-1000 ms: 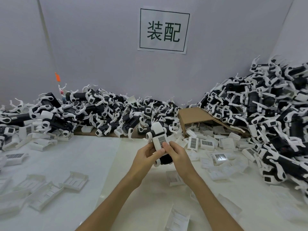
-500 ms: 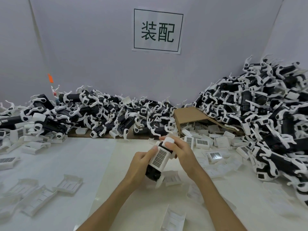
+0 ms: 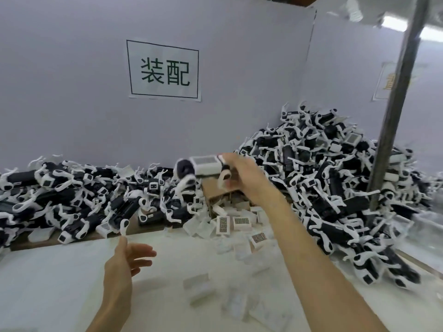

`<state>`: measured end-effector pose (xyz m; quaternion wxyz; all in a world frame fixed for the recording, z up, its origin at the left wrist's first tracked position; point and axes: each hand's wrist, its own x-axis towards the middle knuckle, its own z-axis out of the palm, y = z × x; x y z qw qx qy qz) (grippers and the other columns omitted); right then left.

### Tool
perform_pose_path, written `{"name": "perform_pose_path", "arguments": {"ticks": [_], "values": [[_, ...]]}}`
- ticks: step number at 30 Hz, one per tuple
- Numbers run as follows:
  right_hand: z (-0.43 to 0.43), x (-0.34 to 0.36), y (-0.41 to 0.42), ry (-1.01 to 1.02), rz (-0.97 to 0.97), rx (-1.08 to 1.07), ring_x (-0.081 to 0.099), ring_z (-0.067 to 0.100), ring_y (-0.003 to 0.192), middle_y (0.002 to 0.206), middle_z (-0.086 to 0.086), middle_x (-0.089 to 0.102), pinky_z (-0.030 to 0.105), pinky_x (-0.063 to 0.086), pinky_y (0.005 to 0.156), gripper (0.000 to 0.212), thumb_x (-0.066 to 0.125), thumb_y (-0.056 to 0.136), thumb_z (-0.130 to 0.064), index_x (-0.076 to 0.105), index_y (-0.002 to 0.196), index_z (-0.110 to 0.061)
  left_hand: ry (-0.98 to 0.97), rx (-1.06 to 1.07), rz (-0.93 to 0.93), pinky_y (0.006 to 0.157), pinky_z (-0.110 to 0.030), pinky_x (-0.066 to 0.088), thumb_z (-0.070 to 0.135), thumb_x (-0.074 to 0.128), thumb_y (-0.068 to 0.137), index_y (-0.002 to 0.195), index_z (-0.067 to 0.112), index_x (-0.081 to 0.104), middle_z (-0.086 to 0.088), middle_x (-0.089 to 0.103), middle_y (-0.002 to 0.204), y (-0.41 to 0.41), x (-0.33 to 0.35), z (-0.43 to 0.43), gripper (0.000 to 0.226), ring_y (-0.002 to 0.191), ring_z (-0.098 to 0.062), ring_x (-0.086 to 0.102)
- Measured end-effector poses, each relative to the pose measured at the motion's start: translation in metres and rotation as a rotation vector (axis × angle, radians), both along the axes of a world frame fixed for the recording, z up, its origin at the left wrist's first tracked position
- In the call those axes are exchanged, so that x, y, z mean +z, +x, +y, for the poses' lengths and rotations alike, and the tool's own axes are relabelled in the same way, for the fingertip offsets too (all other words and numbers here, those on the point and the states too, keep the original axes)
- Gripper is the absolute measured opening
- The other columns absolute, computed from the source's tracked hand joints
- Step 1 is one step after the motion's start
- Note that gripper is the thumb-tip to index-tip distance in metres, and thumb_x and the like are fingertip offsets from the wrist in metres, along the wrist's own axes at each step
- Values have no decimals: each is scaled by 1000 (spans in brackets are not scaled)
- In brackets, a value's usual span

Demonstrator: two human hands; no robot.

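1. The right hand is raised at the centre of the frame and grips the right end of a black-and-white device. Blur hides how its fingers lie.
2. The device lies roughly level in the air, above a cardboard box and the small white covers beside it.
3. The left hand hovers at lower left over the white table, fingers spread apart and holding nothing.
4. Heaps of similar devices fill the left and right of the frame.
5. A sign hangs on the wall at upper centre.
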<state>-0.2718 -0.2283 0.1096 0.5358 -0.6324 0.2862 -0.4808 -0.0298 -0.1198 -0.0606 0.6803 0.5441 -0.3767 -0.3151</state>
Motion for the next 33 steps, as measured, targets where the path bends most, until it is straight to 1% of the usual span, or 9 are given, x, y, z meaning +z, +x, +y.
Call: {"name": "perform_pose_path", "arguments": {"ticks": [4, 8, 11, 13, 17, 19, 22, 28, 33], "values": [[-50, 141, -39, -2, -427, -265, 63, 23, 83, 113, 15, 57, 32, 54, 69, 22, 54, 103, -25, 57, 117, -8, 32, -48, 8, 72, -35, 37, 43, 24, 108, 83, -1, 68, -12, 75, 79, -6, 4, -2, 67, 73, -30, 62], [-62, 195, -46, -159, -40, -464, 60, 22, 103, 129, 0, 53, 37, 48, 91, 52, 51, 103, -31, 32, 151, -19, 67, -69, 19, 68, -33, 35, 41, 25, 108, 80, -1, 67, -15, 73, 80, -6, 6, -7, 65, 73, -30, 60], [-51, 162, -22, -309, 219, -496, 62, 17, 80, 106, -5, 60, 28, 49, 70, 47, 50, 103, -18, 39, 148, -13, 80, -52, -14, 70, -35, 36, 38, 27, 108, 80, -1, 68, -13, 75, 75, -10, 3, -6, 64, 71, -31, 62], [-50, 118, -7, -313, 414, -413, 63, 16, 82, 122, 3, 62, 25, 48, 65, 42, 49, 103, -16, 45, 145, -12, 99, -45, -27, 70, -35, 36, 35, 28, 108, 79, -1, 69, -11, 75, 73, -9, 2, -6, 62, 69, -30, 62], [-59, 31, 10, -299, 1037, -178, 54, 26, 125, 148, 7, 47, 34, 49, 91, 47, 50, 103, -27, 42, 148, -15, 147, -40, -61, 70, -36, 38, 28, 33, 108, 77, 3, 71, -8, 76, 75, -10, 2, -7, 55, 71, -32, 65], [-62, -1, 14, -297, 1236, -98, 56, 34, 124, 145, 13, 51, 41, 53, 94, 48, 51, 100, -30, 48, 143, -7, 150, -22, -82, 71, -36, 39, 27, 35, 108, 80, 4, 72, -4, 76, 74, -13, 3, -5, 52, 73, -32, 67], [-64, -45, 21, -234, 1260, -46, 62, 36, 102, 114, 16, 65, 44, 53, 86, 42, 61, 94, -37, 60, 118, -3, 147, -4, -105, 71, -38, 42, 26, 38, 107, 82, 6, 72, -2, 77, 77, -18, 6, 1, 47, 74, -30, 69], [-72, -97, 49, -245, 1171, -121, 50, 21, 115, 127, 4, 49, 34, 40, 87, 78, 74, 85, -46, 39, 146, -11, 184, -28, -142, 71, -34, 43, 23, 44, 103, 81, 12, 71, 1, 76, 84, -22, 6, 10, 37, 73, -23, 70], [-67, -107, 84, -320, 1130, -125, 38, 26, 142, 158, 6, 35, 42, 39, 109, 100, 78, 79, -53, 24, 156, -18, 216, -56, -159, 68, -32, 42, 19, 47, 99, 79, 15, 71, 4, 75, 86, -22, 6, 13, 32, 70, -18, 70]]}}
